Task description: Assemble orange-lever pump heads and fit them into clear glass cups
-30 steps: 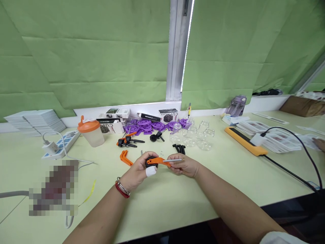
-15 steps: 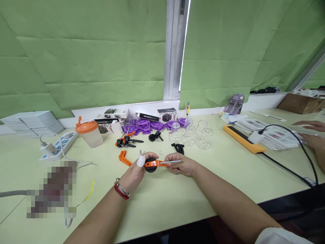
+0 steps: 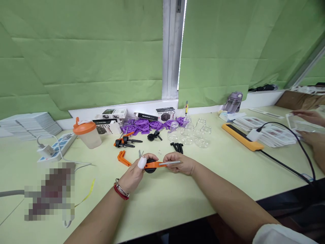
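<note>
My left hand (image 3: 137, 169), its thumb wrapped in white, is closed around an orange bracket (image 3: 151, 165) that carries a round black part (image 3: 150, 170). Thin silver prongs (image 3: 141, 153) stick up beside that thumb; what they belong to is hidden. At the bracket's right end, my right hand (image 3: 180, 163) is closed with a thin silver rod (image 3: 170, 163) lying along the fingers. Its fingertips meet the bracket's end. Loose orange brackets (image 3: 123, 158) lie just left of my left hand. A few tiny bits (image 3: 159, 152) rest behind the hands.
Black knobbed parts (image 3: 128, 141), purple plastic pieces (image 3: 143, 126), black pegs (image 3: 177, 147) and clear bottles (image 3: 188, 135) are spread behind. An orange-lidded cup (image 3: 87, 134) stands left. To the right are an orange power strip (image 3: 242, 137) and another person's hands (image 3: 311, 118).
My hands keep hold of the orange bracket, which has tilted slightly. The view has shifted a little. At the right, the other person's hands have raised a clear, white-edged piece.
</note>
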A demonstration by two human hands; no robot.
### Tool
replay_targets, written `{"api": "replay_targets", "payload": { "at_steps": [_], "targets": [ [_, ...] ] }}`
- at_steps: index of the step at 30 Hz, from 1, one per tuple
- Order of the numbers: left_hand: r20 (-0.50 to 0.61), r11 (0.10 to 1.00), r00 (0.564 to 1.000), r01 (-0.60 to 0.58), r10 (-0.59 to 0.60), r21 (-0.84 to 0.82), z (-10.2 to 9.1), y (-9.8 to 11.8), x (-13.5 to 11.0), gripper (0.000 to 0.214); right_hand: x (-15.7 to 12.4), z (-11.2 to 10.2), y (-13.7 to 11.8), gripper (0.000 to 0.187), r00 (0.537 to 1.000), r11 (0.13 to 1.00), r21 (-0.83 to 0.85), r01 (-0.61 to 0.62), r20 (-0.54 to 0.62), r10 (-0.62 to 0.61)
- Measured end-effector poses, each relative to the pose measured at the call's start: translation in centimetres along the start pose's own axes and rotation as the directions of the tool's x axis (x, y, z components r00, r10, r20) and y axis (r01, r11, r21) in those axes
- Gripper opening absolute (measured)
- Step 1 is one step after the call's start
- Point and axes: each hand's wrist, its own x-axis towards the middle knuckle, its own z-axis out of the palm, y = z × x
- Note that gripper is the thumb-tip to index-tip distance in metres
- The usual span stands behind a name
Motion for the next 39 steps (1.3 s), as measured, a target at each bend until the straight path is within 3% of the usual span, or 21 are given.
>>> {"api": "replay_targets", "payload": {
  "at_steps": [7,14,17,20,22,25,27,29,31,34,39],
  "targets": [
    [0.047,0.999,0.999,0.013,-0.015,0.039,0.0,0.4,0.0,0.035,0.1,0.1,0.0,0.031,1.0,1.0,-0.024,-0.019,0.005,0.019],
    [0.031,1.0,0.999,0.019,-0.019,0.012,0.3,0.7,0.0,0.031,0.0,0.3,-0.1,0.032,1.0,0.999,-0.035,-0.022,-0.004,0.022],
    [-0.017,0.999,1.0,0.017,-0.018,-0.03,-0.4,0.9,0.1,0.03,0.2,0.5,0.0,0.032,0.994,0.997,-0.077,-0.016,-0.107,0.008],
    [-0.196,0.979,0.981,-0.038,-0.002,-0.2,-2.3,1.2,0.3,0.032,0.6,0.9,0.1,0.024,0.948,0.95,-0.309,0.04,-0.29,-0.134],
    [-0.358,0.927,0.934,-0.14,0.007,-0.347,-3.8,1.4,0.6,0.03,1.0,1.4,0.2,0.016,0.902,0.825,-0.56,0.067,-0.32,-0.29],
    [-0.536,0.835,0.843,-0.317,0.031,-0.45,-5.5,1.3,1.0,0.023,2.3,2.7,-0.2,0.018,0.882,0.463,-0.882,0.091,-0.144,-0.449],
    [-0.581,0.811,0.814,-0.344,0.007,-0.473,-6.1,1.0,1.2,0.023,3.7,3.8,-0.7,0.023,0.896,0.149,-0.982,0.112,0.035,-0.443],
    [-0.598,0.808,0.801,-0.339,-0.019,-0.481,-6.2,0.6,1.4,0.025,5.4,5.0,-1.1,0.023,0.922,-0.152,-0.976,0.153,0.197,-0.333],
    [-0.607,0.811,0.794,-0.337,-0.029,-0.479,-6.2,0.2,1.5,0.025,7.2,6.2,-1.4,0.02,0.922,-0.345,-0.918,0.199,0.294,-0.252],
    [-0.616,0.82,0.787,-0.335,-0.027,-0.464,-6.2,-0.3,1.5,0.025,9.1,7.6,-1.4,0.016,0.921,-0.48,-0.844,0.237,0.353,-0.166],
    [-0.614,0.829,0.789,-0.33,-0.02,-0.451,-6.1,-0.6,1.6,0.026,10.3,8.0,-0.9,0.017,0.914,-0.549,-0.782,0.294,0.398,-0.078]
  ]
}}
